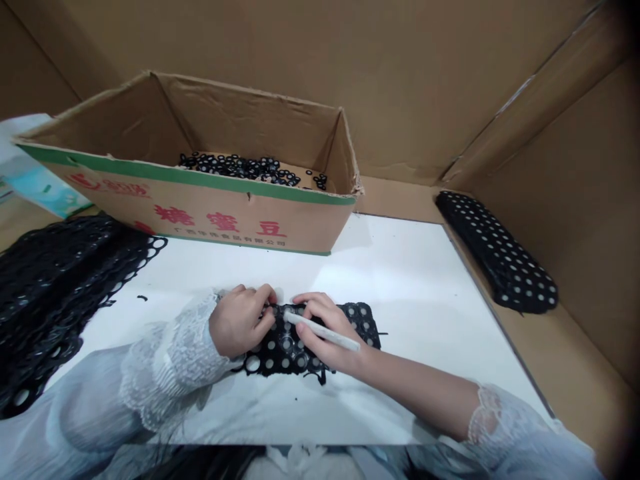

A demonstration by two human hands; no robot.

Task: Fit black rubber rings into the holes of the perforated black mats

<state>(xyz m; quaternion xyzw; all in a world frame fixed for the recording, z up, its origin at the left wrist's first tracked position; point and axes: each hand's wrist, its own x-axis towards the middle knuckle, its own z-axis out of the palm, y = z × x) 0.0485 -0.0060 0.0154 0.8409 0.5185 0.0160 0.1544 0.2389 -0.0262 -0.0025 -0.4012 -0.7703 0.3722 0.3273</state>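
Note:
A black rubbery sheet [286,363] dotted with round holes or pale discs lies flat on the white board in front of me. My left hand [241,321] rests over its left part, fingers curled and thumb bent in, gripping the sheet near its far edge. In my right hand [330,333] is a white pen-like stick [327,331], held like a pencil. Its tip touches or nearly touches the sheet close to my left fingers. A thin black strip dangles from the sheet's near edge.
A cardboard box [220,213] with small black rings [240,167] inside stands behind. Stacked black perforated sheets [60,280] lie at the left. A dotted black bundle [495,250] sits right, past the edge of the white board [415,267]. Cardboard walls surround the area.

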